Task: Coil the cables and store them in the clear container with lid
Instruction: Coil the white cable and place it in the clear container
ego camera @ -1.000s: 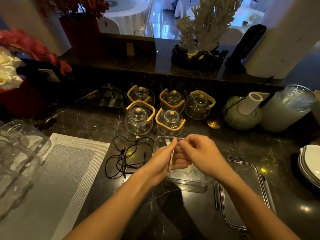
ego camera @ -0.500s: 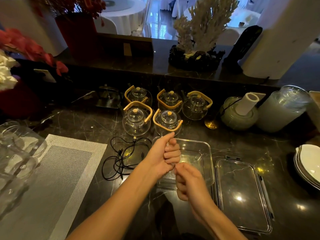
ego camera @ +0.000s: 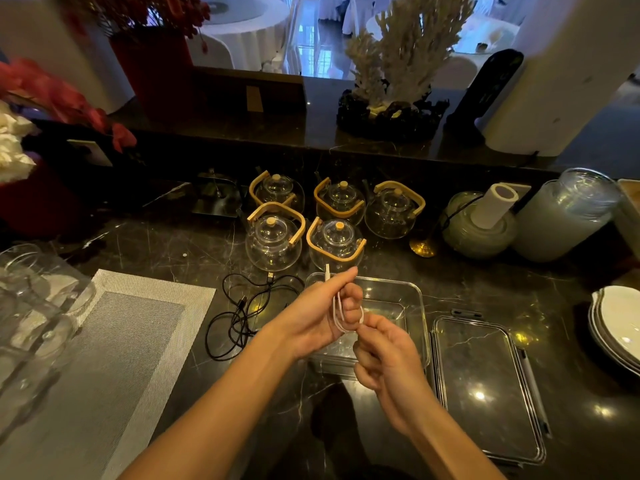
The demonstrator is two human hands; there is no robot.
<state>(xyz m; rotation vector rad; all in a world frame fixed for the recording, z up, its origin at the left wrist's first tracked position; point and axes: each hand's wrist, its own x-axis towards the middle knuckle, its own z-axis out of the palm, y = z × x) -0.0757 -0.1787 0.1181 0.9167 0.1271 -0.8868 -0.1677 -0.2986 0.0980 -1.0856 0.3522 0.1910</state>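
Note:
A thin white cable (ego camera: pixel 337 311) is looped around the fingers of my left hand (ego camera: pixel 320 315), its plug end sticking up above my thumb. My right hand (ego camera: pixel 384 355) pinches the lower part of the same cable just below the loops. Both hands hover over the open clear container (ego camera: pixel 410 296) on the dark marble counter. Its clear lid (ego camera: pixel 485 386) lies flat to the right of it. A tangled black cable (ego camera: pixel 242 313) lies loose on the counter to the left of the container.
Several glass teapots with wooden handles (ego camera: pixel 273 240) stand just behind the container. A grey placemat (ego camera: pixel 114 355) and glassware (ego camera: pixel 31 317) lie at the left. Stacked white plates (ego camera: pixel 616 323) sit at the right edge, with jars (ego camera: pixel 564 216) behind them.
My right hand dropped from level with the left to below it, drawing the white cable around my left fingers. More loops now show on the left hand.

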